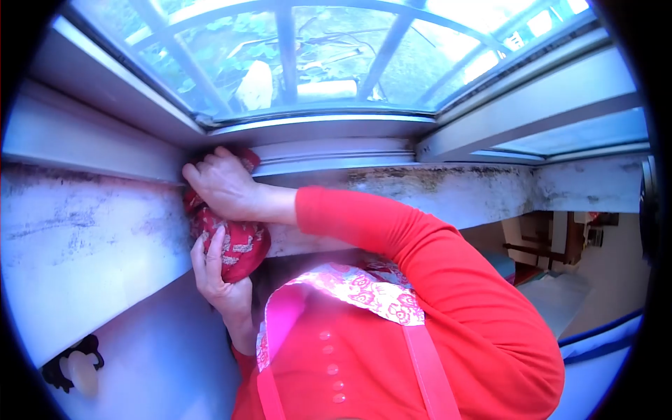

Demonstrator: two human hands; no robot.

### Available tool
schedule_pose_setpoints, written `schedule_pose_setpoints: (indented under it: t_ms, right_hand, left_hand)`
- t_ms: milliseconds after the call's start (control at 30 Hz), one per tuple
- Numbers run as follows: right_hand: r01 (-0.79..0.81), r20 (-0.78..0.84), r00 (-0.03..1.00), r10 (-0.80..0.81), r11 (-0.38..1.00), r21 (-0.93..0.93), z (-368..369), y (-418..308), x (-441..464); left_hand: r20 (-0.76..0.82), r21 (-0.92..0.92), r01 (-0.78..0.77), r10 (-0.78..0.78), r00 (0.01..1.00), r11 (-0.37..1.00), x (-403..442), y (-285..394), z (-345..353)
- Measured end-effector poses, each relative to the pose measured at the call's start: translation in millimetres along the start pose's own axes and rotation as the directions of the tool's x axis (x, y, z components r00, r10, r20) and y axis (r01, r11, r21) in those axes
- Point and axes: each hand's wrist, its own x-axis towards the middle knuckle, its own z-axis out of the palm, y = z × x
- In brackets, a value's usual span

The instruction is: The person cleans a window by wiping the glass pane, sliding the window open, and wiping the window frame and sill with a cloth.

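A bunched red cloth (246,246) with a pale pattern hangs at the left corner of the window sill. My right hand (225,185) is closed on its upper part, at the left end of the metal window track (336,152). Some red fabric shows beyond the knuckles, against the frame. Below, my left hand (225,283) grips the hanging bulk of the cloth from its left side, fingers curled on the patterned face. The thumb side of that hand is partly hidden by the cloth.
A glass window with bars (285,56) stands in front, with an open-looking frame (532,105) at right. Dark stains mark the white sill wall (448,182). A dark hook-like object (73,364) is at lower left. Furniture (553,241) shows at right.
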Motion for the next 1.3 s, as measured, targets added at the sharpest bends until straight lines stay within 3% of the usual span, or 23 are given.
schedule_pose_setpoints:
  t_ms: [233,267,400,533,700,800,933,1167,1300]
  right_hand:
    - [0.091,0.115,0.988,-0.1,0.993,0.075,-27.9,27.4,-17.5]
    - [0.112,0.051,0.992,-0.118,0.989,0.095,-42.6,30.9,-24.6]
    - [0.085,0.109,0.99,-0.086,0.996,0.008,-53.7,27.7,-32.3]
    - [0.109,-0.109,0.989,-0.1,0.991,0.08,-16.1,9.2,-16.6]
    - [0.072,0.019,0.997,-0.075,0.99,0.123,-8.3,6.8,-1.1]
    - [0.079,0.097,0.991,-0.089,0.992,0.098,-10.9,11.8,-2.5]
    - [0.159,0.018,0.987,-0.16,0.986,0.053,-32.0,28.8,-22.2]
    - [0.071,0.106,0.992,-0.071,0.997,0.003,-90.8,52.1,-66.2]
    - [-0.005,0.129,0.992,0.007,1.0,-0.015,-141.6,60.8,-93.1]
  left_hand:
    - [0.029,-0.049,-0.04,0.042,0.999,0.998,2.5,1.8,6.5]
    - [0.028,-0.068,-0.044,0.045,0.999,0.997,3.9,6.1,8.1]
    - [0.059,-0.052,-0.033,0.036,0.998,0.998,1.0,6.9,6.5]
    - [0.025,-0.012,0.003,-0.003,1.0,1.0,-1.5,-0.4,2.5]
    - [-0.01,-0.073,0.042,-0.043,0.999,0.996,3.5,-9.1,-0.3]
    - [0.028,-0.032,-0.012,0.013,1.0,0.999,0.8,-1.8,4.0]
    - [0.068,0.013,-0.1,0.099,0.993,0.995,0.9,8.9,9.8]
    - [0.132,0.012,-0.208,0.205,0.97,0.978,-0.5,22.2,22.6]
    - [0.19,-0.109,-0.237,0.255,0.948,0.965,-4.9,30.3,37.8]
